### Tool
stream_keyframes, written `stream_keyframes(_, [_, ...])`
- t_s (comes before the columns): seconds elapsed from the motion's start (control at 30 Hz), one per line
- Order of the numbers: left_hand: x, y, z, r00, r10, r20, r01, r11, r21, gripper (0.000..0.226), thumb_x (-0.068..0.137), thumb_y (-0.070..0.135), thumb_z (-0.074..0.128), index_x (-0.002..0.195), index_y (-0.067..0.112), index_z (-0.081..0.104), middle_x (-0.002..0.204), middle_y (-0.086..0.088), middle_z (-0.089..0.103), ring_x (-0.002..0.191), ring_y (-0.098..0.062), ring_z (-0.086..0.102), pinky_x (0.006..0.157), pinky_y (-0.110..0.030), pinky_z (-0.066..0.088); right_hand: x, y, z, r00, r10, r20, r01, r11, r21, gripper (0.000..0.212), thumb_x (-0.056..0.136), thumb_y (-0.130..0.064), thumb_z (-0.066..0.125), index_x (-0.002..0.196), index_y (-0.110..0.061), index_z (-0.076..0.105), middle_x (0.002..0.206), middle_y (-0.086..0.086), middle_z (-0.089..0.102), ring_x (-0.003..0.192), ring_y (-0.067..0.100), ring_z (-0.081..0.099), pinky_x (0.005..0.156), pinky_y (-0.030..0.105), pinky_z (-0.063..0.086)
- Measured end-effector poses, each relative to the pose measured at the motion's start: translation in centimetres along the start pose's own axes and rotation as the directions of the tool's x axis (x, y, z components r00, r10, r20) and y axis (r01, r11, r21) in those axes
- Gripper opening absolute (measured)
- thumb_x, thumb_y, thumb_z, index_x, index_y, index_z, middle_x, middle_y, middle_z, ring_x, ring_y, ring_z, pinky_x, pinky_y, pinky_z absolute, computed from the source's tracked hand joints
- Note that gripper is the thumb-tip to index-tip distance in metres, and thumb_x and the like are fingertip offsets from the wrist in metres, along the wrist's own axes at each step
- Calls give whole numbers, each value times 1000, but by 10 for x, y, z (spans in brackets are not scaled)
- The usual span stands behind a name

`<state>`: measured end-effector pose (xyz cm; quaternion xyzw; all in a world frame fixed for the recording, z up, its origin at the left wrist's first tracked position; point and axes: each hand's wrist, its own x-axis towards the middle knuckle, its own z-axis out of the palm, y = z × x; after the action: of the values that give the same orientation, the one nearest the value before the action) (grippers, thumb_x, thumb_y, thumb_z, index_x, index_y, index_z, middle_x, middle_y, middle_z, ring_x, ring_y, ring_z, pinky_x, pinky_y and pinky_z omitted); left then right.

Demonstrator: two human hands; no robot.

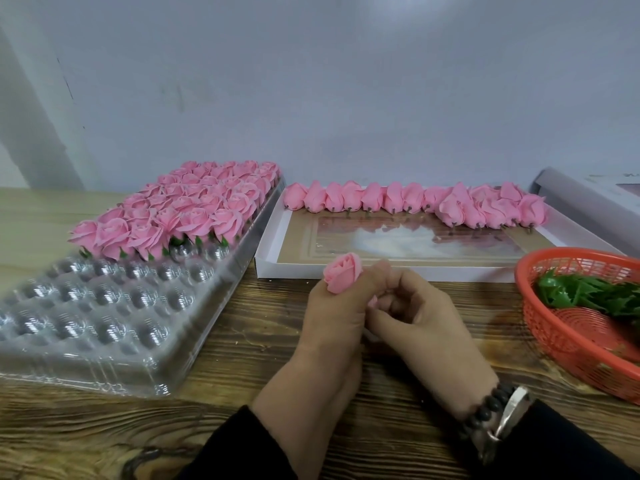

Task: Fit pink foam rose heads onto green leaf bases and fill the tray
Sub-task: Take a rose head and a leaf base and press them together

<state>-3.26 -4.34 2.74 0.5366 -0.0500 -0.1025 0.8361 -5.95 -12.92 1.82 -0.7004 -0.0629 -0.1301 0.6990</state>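
On the wooden table (pixel 242 341), front & centre, the left hand (pixel 332 317) grips a pink rose head (pixel 343 273) in curled fingers, bloom poking up above the thumb. The right hand (pixel 422 323) sits right against it, fingers curled in toward the rose's underside; can't tell what they pinch, if anything. To the left, a clear plastic tray (pixel 104 323): far rows filled w/ finished roses (pixel 180 209) on green bases, near cups bare. Behind the hands, a shallow white box (pixel 270 244) w/ a row of loose rose heads (pixel 415 202) along its far edge. At right, a red basket (pixel 561 334) w/ green leaf bases (pixel 588 292) inside.
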Motion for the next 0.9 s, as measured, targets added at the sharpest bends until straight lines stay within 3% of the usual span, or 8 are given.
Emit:
stream_keyframes(0.13, [3,4,-8,990,-99,99,104,994,-43,35,61,30,71,81,3,60,72,-15,47,47,-15,43,39,-17,34,0,2,-3,983,117,142,-140,976,166,14,64,-26,71,67,-13,66,61,4,59,58,11,51,60,21,44])
stream_keyframes(0.2, [4,7,-10,990,-83,113,92,993,-76,25,60,33,71,68,11,65,65,-9,49,42,-13,42,37,-17,33,1,3,-6,981,135,141,-160,969,189,24,65,-35,67,69,-11,68,64,9,60,61,15,52,63,26,45])
stream_keyframes(0.27, [7,9,-12,999,-33,23,36,990,-137,19,65,30,69,52,17,66,61,-4,58,47,-13,52,41,-19,43,3,6,-12,996,83,-31,-81,995,53,22,74,-32,65,71,-11,67,60,5,60,59,13,55,62,25,48])
stream_keyframes(0.37, [15,11,-23,976,20,-217,-59,983,-172,24,81,20,63,58,14,62,52,-1,62,51,-11,59,44,-19,47,9,7,-26,956,-153,-249,47,921,-388,14,83,-9,63,77,-21,65,72,0,64,64,7,56,66,17,45])
stream_keyframes(0.43, [18,11,-27,958,61,-280,-107,983,-152,33,88,18,59,55,16,60,46,0,58,43,-10,56,39,-17,42,11,9,-31,948,-254,-192,105,818,-565,31,81,-1,62,82,-32,58,84,-9,60,74,0,54,69,8,41])
stream_keyframes(0.53, [17,7,-27,960,109,-258,-120,992,-29,52,89,20,56,37,22,58,42,4,52,36,-7,46,36,-16,34,12,12,-28,966,-258,28,198,664,-721,38,77,0,64,105,-26,61,101,-18,48,94,-4,47,83,1,30])
stream_keyframes(0.67, [15,2,-23,974,127,-189,-116,991,69,48,88,21,57,41,21,52,44,3,46,35,-7,38,35,-16,31,15,17,-24,972,-152,178,231,513,-827,49,80,-11,65,126,-26,55,133,-4,42,123,16,39,104,24,29])
stream_keyframes(0.9, [17,-2,-20,971,198,-136,-166,962,215,40,89,18,57,52,13,44,40,6,41,34,-6,35,35,-14,28,17,18,-24,973,-128,193,231,522,-821,24,78,-1,63,96,-15,64,121,-5,52,103,16,48,92,28,38])
